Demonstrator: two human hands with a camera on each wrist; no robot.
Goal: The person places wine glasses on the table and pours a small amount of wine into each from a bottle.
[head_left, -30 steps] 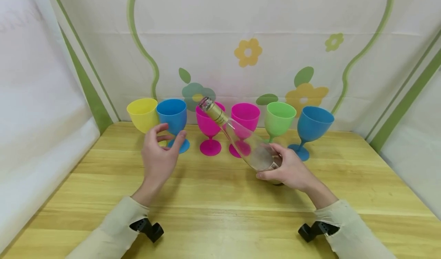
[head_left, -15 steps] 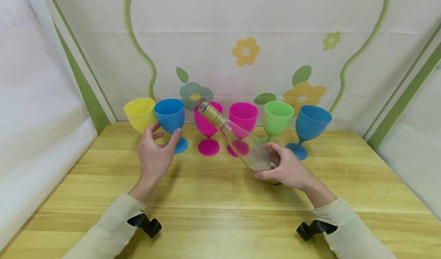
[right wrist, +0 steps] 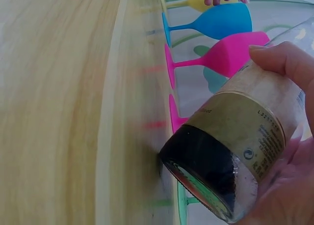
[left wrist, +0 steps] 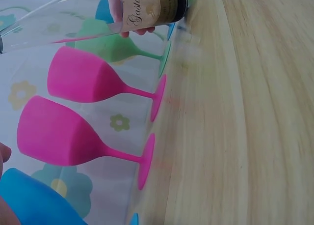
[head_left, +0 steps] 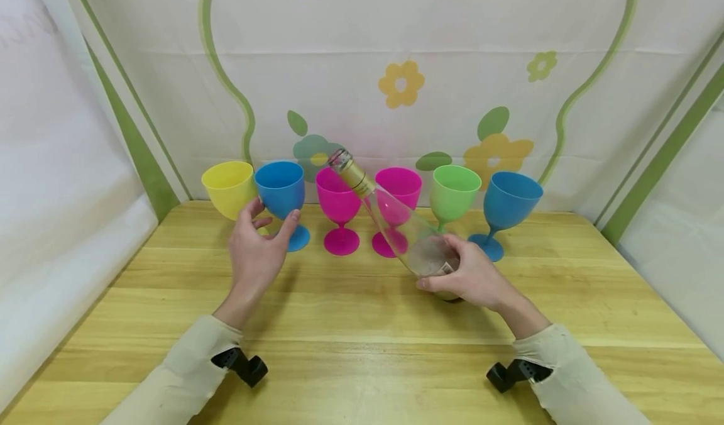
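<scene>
My right hand (head_left: 472, 277) grips the lower body of a clear glass bottle (head_left: 396, 224), which tilts with its gold-foiled neck up and to the left, over the two pink goblets. Its label and dark base fill the right wrist view (right wrist: 235, 156). My left hand (head_left: 257, 252) curls thumb and fingers round the lower bowl of the left blue goblet (head_left: 279, 189). That goblet stands in a row with a yellow goblet (head_left: 229, 189), two pink goblets (head_left: 337, 202), a green goblet (head_left: 454, 192) and another blue goblet (head_left: 511, 202).
The goblet row stands along the back edge of a wooden table (head_left: 362, 331), just in front of a flowered cloth backdrop (head_left: 396, 48). White cloth walls close in both sides. A black camera mount (head_left: 243, 365) sits at each wrist.
My left hand moved forward from above the table to the left blue goblet and closed round it. The bottle's neck swung slightly right and up in my right hand.
</scene>
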